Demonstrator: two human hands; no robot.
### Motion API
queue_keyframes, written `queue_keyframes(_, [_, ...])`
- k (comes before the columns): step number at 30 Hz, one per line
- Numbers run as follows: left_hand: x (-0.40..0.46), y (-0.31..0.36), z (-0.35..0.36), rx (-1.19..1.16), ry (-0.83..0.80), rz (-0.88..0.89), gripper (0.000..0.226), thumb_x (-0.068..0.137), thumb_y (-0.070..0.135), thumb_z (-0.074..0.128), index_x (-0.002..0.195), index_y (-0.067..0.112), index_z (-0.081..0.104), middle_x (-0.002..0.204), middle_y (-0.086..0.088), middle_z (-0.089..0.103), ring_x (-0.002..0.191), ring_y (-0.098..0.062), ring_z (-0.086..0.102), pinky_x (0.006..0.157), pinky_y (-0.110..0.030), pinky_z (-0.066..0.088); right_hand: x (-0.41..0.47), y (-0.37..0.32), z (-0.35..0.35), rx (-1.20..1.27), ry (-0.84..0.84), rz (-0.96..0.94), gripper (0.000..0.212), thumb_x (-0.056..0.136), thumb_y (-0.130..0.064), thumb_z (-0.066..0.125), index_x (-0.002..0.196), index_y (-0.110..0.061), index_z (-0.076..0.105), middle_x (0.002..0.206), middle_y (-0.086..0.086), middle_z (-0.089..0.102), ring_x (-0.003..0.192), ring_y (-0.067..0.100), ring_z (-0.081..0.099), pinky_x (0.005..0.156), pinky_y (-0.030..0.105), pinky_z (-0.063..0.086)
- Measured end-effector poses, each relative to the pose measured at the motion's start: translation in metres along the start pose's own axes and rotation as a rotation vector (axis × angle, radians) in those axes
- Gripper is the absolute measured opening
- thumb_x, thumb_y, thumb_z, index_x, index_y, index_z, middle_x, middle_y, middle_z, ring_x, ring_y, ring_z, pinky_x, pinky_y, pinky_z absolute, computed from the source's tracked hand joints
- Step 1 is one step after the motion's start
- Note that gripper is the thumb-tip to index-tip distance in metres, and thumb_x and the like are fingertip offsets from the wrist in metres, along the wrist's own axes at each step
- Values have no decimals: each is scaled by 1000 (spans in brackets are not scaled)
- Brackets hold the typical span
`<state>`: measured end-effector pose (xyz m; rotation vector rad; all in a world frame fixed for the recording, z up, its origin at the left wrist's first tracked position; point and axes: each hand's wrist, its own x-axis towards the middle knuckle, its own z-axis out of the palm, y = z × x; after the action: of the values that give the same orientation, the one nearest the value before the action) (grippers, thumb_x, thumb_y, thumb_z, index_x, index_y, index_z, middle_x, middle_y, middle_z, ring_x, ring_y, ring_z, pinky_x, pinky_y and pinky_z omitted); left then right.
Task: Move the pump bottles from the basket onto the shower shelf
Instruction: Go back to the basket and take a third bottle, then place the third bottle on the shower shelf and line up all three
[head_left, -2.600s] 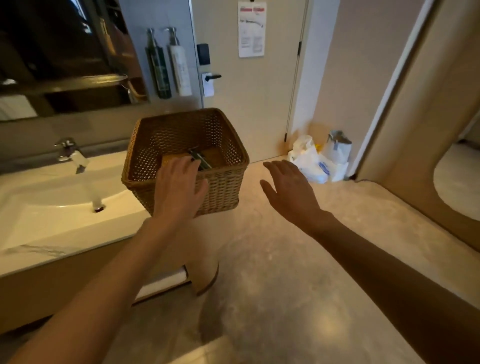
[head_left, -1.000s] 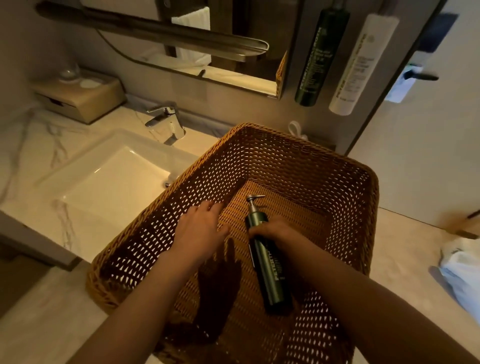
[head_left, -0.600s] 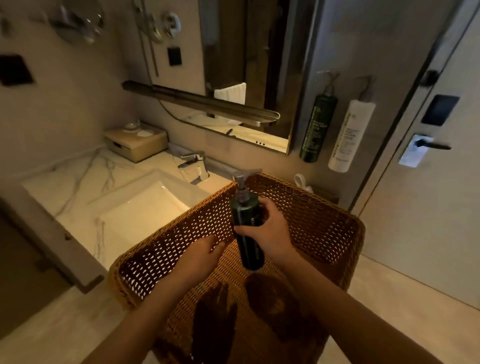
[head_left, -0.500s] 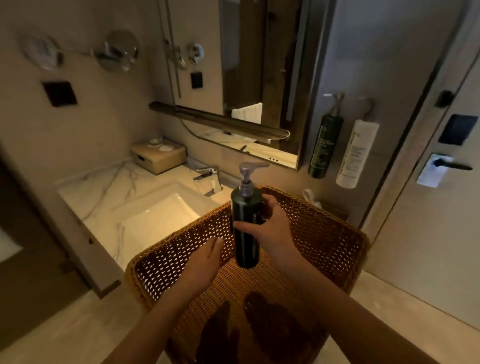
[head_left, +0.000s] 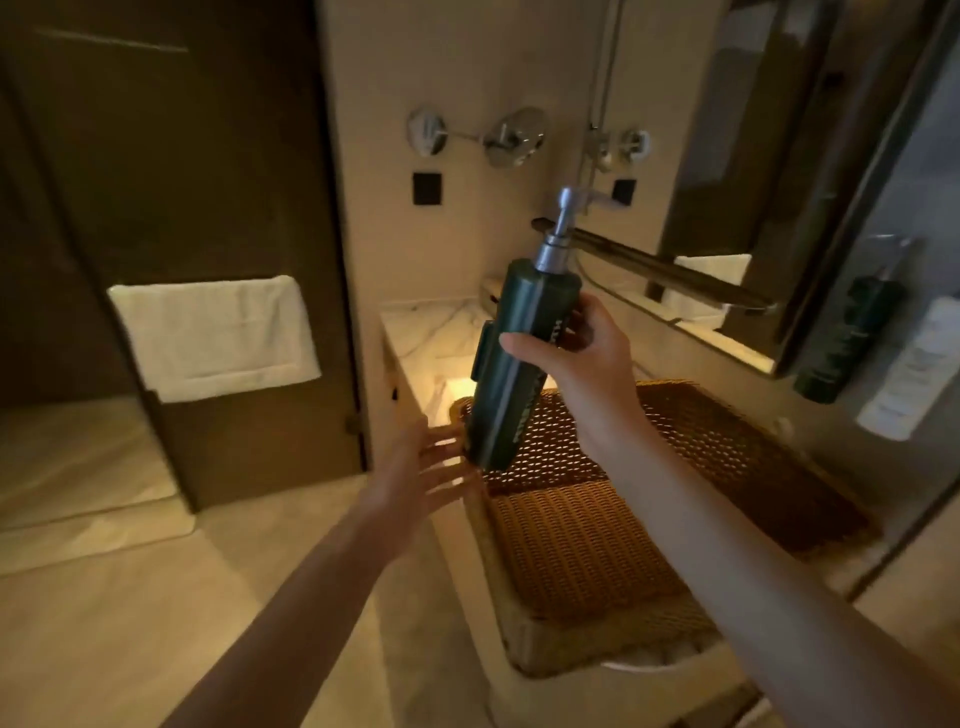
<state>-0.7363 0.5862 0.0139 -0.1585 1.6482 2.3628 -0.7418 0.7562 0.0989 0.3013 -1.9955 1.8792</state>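
My right hand (head_left: 582, 364) grips a dark green pump bottle (head_left: 514, 358) with a silver pump, held tilted above the left end of the wicker basket (head_left: 587, 545). My left hand (head_left: 421, 467) is open with fingers spread, just left of the basket's rim and below the bottle's base. The basket sits on the vanity edge; I see no other bottle inside it. The shower shelf is not in view.
A white towel (head_left: 213, 335) hangs on a dark glass door at the left. Two wall-mounted pump bottles, one green (head_left: 841, 343) and one white (head_left: 914, 374), hang at the right beside the mirror (head_left: 753, 171). The marble counter (head_left: 421, 332) lies behind the basket.
My right hand lifted the green bottle out of the basket and carried it up and left. My left hand left the basket and spread open. My view swung left toward the dark door.
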Motion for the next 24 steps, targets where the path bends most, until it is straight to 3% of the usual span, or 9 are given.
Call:
queue_keyframes(5, [-47,7,-65,-218,178,-50,48,99,37,35,116,-2,58,111,-22,64,104,-37,62,85,-43,51,-28,1,66,76,-108,63,59,65,-25,83,117,-21,56,109,-7,66,103,6,61,87,30,48])
queue_keyframes(9, [-76,-4,-119,-310,283,-67,46,98,36,38,115,-1,59,113,-23,64,106,-37,61,88,-43,51,-53,12,126,76,-192,101,59,64,-26,84,117,-25,56,107,-10,66,101,3,61,86,29,50])
queue_keyframes(16, [-125,-33,-240,-502,441,-165,40,96,33,42,114,1,59,114,-24,64,102,-37,63,78,-43,53,-104,43,246,87,-342,217,58,62,-26,85,113,-28,57,101,-11,68,89,-5,63,77,23,50])
queue_keyframes(20, [-160,-41,-321,-537,530,-160,39,95,32,43,114,2,59,110,-22,67,100,-36,65,79,-42,54,-138,54,330,103,-404,285,60,59,-28,86,111,-32,56,103,-11,67,94,-1,63,84,29,51])
queue_keyframes(24, [-189,-44,-384,-578,642,-135,36,94,30,44,114,3,60,105,-20,70,94,-35,69,75,-41,56,-169,62,403,140,-452,353,59,61,-32,85,111,-37,53,106,-13,65,98,-2,61,77,21,45])
